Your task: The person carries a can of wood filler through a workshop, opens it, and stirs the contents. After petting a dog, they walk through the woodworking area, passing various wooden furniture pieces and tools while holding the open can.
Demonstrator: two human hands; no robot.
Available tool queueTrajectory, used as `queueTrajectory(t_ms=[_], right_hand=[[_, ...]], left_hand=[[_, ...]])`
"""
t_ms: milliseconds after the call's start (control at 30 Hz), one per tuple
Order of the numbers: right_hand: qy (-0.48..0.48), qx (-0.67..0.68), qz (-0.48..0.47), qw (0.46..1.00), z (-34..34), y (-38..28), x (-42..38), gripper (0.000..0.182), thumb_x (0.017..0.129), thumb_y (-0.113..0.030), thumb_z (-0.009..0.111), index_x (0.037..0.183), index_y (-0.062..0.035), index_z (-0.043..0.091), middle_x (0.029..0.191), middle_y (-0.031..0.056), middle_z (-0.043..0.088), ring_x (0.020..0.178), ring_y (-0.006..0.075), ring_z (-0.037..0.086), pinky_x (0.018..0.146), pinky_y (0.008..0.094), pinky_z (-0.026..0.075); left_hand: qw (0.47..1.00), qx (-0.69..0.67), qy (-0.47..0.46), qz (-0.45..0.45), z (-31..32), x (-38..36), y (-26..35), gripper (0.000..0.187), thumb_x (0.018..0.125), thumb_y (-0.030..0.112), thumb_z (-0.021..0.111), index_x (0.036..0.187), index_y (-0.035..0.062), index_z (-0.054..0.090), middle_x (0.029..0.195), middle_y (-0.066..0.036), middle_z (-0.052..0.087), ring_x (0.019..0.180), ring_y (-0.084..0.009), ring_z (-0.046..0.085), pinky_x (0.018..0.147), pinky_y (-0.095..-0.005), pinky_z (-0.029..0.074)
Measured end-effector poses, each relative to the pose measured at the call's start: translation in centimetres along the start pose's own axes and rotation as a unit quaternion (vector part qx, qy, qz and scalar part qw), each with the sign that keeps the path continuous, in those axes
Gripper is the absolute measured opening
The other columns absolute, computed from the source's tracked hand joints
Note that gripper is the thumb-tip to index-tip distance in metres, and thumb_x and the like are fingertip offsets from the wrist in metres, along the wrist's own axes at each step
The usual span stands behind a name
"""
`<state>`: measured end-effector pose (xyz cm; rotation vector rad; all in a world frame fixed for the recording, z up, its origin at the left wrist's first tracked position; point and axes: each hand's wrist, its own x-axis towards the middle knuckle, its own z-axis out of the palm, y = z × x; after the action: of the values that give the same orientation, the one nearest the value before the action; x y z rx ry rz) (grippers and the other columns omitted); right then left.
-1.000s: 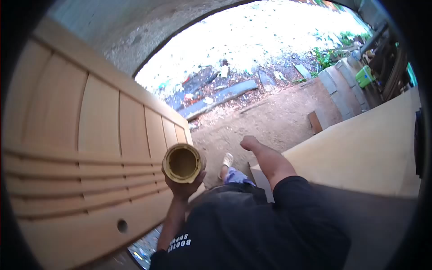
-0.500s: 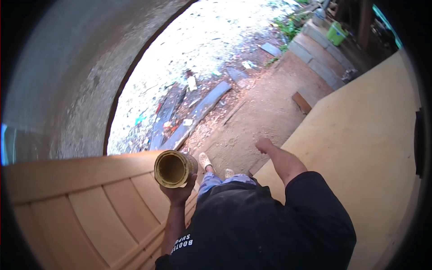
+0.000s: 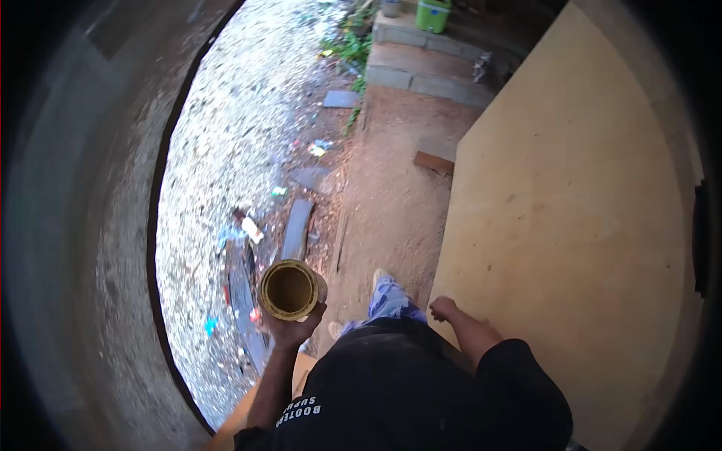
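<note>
My left hand point(image 3: 295, 328) is wrapped round an open can point(image 3: 292, 264), held up in front of my body with its mouth facing me. The can's rim and inner wall are coated yellow-brown. My right hand point(image 3: 444, 308) hangs beside my body with its fingers curled in, close to the edge of a large pale wooden sheet point(image 3: 556, 248). No object shows in that hand.
A dirt path point(image 3: 391, 203) runs ahead, with a brown wood block point(image 3: 434, 163) by the sheet. Dark planks point(image 3: 298, 225) and litter lie left, beside bright gravel point(image 3: 203, 188). Concrete block steps point(image 3: 425, 84) and a green container point(image 3: 432, 15) stand farther on. A wooden panel point(image 3: 239, 406) shows lower left.
I have stepped forward and turned; the slatted wooden panel has mostly slipped out at lower left. The steps have shifted left in view. My left hand still grips the can; my right arm has swung back.
</note>
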<state>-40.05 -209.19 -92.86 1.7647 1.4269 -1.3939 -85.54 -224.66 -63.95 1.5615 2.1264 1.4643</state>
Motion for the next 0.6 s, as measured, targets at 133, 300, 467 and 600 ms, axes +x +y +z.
queueTrajectory(t_ms=[133, 300, 467, 600], right_hand=[[0.005, 0.13, 0.086, 0.988, -1.6, 1.1, 1.9, 0.02, 0.094, -0.016, 0.061, 0.087, 0.0001, 0.07, 0.08, 0.0155, 0.073, 0.061, 0.0264, 0.072, 0.051, 0.0386, 0.056], [0.046, 0.242, 0.162, 0.956, -10.7, -2.3, 5.7, 0.018, 0.092, -0.015, 0.064, 0.088, 0.0014, 0.069, 0.079, 0.0165, 0.072, 0.061, 0.0284, 0.071, 0.051, 0.0408, 0.056], [0.082, 0.189, 0.053, 0.977, -24.2, -9.7, 12.5, 0.021, 0.093, -0.019, 0.062, 0.086, -0.0007, 0.07, 0.077, 0.0152, 0.071, 0.061, 0.0259, 0.07, 0.054, 0.0393, 0.056], [0.161, 0.26, -0.021, 0.952, -33.8, -18.3, 16.0, 0.022, 0.089, -0.021, 0.063, 0.084, -0.0018, 0.071, 0.075, 0.0138, 0.071, 0.063, 0.0233, 0.07, 0.056, 0.0391, 0.056]], left_hand=[[0.992, -0.113, -0.053, -0.026, 6.0, 10.0, -1.0, 0.078, 0.063, 0.027, 0.095, 0.129, 0.0039, 0.059, 0.118, -0.011, 0.067, 0.107, -0.0264, 0.067, 0.095, -0.0403, 0.054], [0.988, -0.142, -0.061, 0.02, 14.9, 22.9, 1.8, 0.074, 0.066, 0.023, 0.094, 0.128, 0.0037, 0.059, 0.118, -0.011, 0.067, 0.106, -0.0243, 0.068, 0.093, -0.0393, 0.055], [0.983, -0.158, -0.09, 0.005, 23.4, 33.4, 1.7, 0.077, 0.067, 0.024, 0.096, 0.13, 0.0014, 0.058, 0.12, -0.01, 0.068, 0.108, -0.0209, 0.068, 0.095, -0.0382, 0.056], [0.976, -0.191, -0.1, 0.02, 28.9, 41.5, 2.8, 0.074, 0.067, 0.023, 0.096, 0.127, 0.0006, 0.06, 0.117, -0.01, 0.069, 0.105, -0.0213, 0.069, 0.092, -0.037, 0.057]])
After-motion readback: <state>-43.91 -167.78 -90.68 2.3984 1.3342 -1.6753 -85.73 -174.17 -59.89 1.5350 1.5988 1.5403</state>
